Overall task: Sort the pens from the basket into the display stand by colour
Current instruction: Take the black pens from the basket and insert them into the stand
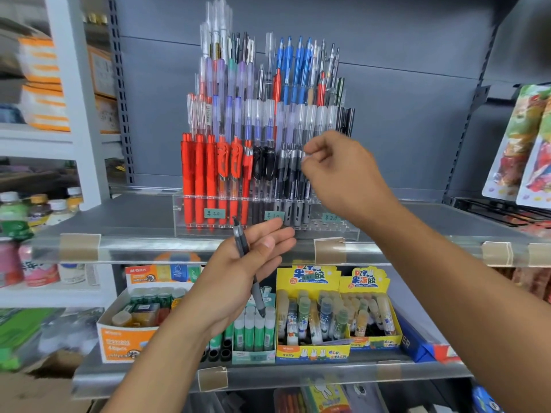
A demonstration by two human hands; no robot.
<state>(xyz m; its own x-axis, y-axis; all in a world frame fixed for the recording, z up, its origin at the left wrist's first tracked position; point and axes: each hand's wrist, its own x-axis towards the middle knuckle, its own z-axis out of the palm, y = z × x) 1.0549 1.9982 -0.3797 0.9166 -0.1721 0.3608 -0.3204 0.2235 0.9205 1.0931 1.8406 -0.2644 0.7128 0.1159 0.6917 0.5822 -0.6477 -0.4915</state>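
A clear tiered display stand [334,228] sits on the upper shelf, filled with red, purple, blue, clear and black pens in colour groups. My left hand [238,275] is below the shelf edge and holds one dark grey pen [242,245] across its palm under the thumb, fingers stretched out. My right hand [337,168] is raised at the front row's black pens, with thumb and fingers pinching the top of a clear-capped pen [304,156] there. No basket is in view.
The upper shelf has a clear front lip [179,248] with taped tabs. Below it stand boxes of glue sticks [313,317] and correction tape [134,320]. Drink bottles [18,216] are at the left, packaged goods [524,144] hang at the right.
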